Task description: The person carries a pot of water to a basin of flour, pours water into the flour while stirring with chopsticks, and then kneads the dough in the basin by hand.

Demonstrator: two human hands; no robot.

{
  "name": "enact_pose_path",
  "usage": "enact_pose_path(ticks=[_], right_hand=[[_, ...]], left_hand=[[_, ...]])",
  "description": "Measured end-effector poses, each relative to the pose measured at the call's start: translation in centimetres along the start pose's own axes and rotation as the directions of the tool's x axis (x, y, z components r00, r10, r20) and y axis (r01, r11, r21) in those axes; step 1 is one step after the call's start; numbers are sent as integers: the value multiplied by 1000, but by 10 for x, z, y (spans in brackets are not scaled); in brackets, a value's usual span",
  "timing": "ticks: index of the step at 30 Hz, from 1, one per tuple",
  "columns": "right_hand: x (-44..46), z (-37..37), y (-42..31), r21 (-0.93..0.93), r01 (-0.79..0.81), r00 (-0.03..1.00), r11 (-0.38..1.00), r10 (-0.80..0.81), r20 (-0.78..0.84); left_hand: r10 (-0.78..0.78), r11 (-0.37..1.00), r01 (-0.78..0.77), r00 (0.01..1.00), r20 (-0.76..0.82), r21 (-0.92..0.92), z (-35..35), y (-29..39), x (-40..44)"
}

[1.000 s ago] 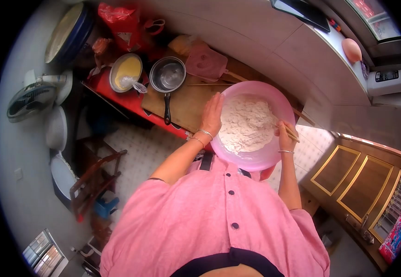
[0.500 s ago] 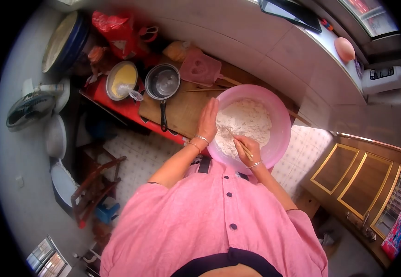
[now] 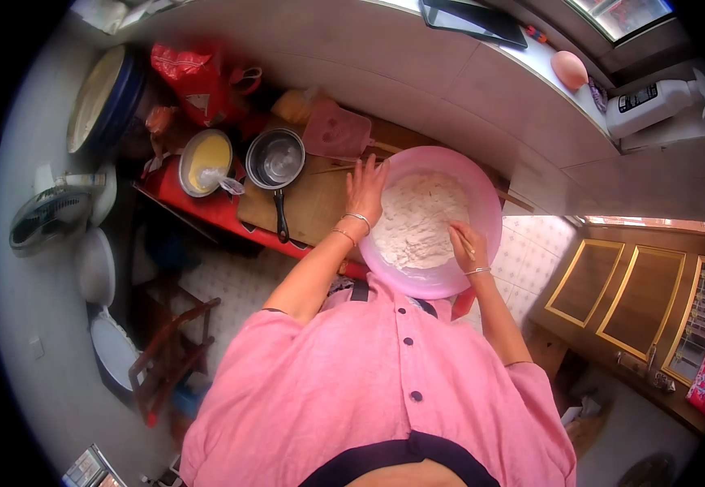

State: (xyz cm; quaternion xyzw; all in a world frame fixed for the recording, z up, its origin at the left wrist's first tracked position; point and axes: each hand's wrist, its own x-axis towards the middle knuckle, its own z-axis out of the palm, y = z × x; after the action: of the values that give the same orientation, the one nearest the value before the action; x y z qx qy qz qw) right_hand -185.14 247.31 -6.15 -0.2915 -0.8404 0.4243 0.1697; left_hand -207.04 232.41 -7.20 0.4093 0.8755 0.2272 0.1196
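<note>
A large pink bowl (image 3: 486, 191) stands on the right end of the wooden board, with lumpy white flour mixture (image 3: 419, 215) inside. My left hand (image 3: 365, 193) rests against the bowl's left rim, its fingers spread. Inside the bowl's right side, my right hand (image 3: 468, 247) is closed around chopsticks (image 3: 467, 242), whose lower ends are hard to make out by the mixture. Left of the bowl, a small dark-handled pan (image 3: 276, 159) sits on the board (image 3: 312, 199). A pale bowl of yellow contents (image 3: 208, 161) is beside the pan, with a clear plastic bag over its edge.
Behind the board lies a pink plastic strainer-like item (image 3: 336, 131). A red bag (image 3: 194, 81) stands at the back left. A wooden chair (image 3: 170, 349) is at lower left, wooden cabinets (image 3: 640, 292) at right. A white bottle (image 3: 651, 107) lies on the ledge.
My right hand with the chopsticks went from the bowl's right edge to its lower middle, then back right. My left hand's fingers have spread at the rim. The camera view has shifted.
</note>
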Motion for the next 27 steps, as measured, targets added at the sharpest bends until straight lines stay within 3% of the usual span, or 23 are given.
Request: enact_pose_path(ticks=[1, 2, 3, 5, 6, 7, 11, 13, 14, 17, 18, 19, 20, 21, 23, 24, 25, 26, 27], right_hand=[[-8, 5, -4, -155, 204, 979, 967, -204, 14], [-15, 6, -18, -214, 194, 980, 957, -180, 79], [-19, 13, -21, -212, 187, 982, 959, -176, 72], [-28, 25, -24, -237, 275, 962, 932, -265, 70], [-31, 29, -23, -210, 274, 961, 939, -259, 96], [-32, 34, -23, -207, 272, 962, 940, -259, 89], [-33, 46, -27, -248, 210, 971, 946, -173, 162], [-34, 50, -22, -137, 165, 980, 977, -147, 132], [-34, 53, -15, -135, 166, 980, 977, -148, 132], [-32, 60, -1, -7, 280, 958, 960, -279, 61], [-33, 59, -1, -2, 248, 965, 969, -247, 88], [-33, 59, 0, 2, 215, 970, 977, -214, 115], [-34, 59, 2, 3, 219, 969, 976, -217, 116], [-36, 61, 3, 39, 151, 986, 988, -153, 61], [-39, 62, 5, 81, 84, 996, 993, -85, 11], [-41, 62, 5, 247, -148, 988, 958, 156, -14], [-42, 62, 5, 406, -357, 921, 841, 390, 0], [-43, 63, 9, 409, -357, 920, 840, 391, 1], [-43, 62, 12, 653, -485, 835, 581, 530, 148]], left_hand=[[39, 999, -37, 992, -120, 16, 0, 6, -2], [77, 997, -70, 969, -236, 36, 0, 12, -7], [85, 996, -78, 969, -231, 39, 3, 19, -15], [153, 911, -169, 986, -72, -376, 10, 35, -39], [52, 831, 42, 987, 153, -554, 14, 42, -49], [-6, 701, 277, 924, 383, -657, 20, 47, -57], [-91, 694, 328, 923, 374, -641, 58, 38, -73], [-228, 632, 429, 899, 375, -645, 61, 39, -74], [-50, 848, 105, 992, 118, -519, 57, 39, -74], [25, 827, 112, 972, 235, -552, 42, 49, -68], [22, 828, 113, 972, 233, -550, 32, 60, -68], [-149, 638, 448, 870, 470, -627, 22, 72, -66], [-234, 364, 725, 679, 696, -585, 17, 78, -65], [-237, 364, 724, 680, 694, -586, 19, 78, -66], [-43, 166, 804, 585, 810, -571, 30, 72, -70], [-27, 132, 811, 578, 815, -571, 38, 70, -72], [-30, 132, 812, 577, 816, -569, 45, 66, -75], [-75, 186, 790, 604, 793, -584, 45, 68, -78], [-118, 240, 767, 631, 767, -595, 45, 70, -81]])
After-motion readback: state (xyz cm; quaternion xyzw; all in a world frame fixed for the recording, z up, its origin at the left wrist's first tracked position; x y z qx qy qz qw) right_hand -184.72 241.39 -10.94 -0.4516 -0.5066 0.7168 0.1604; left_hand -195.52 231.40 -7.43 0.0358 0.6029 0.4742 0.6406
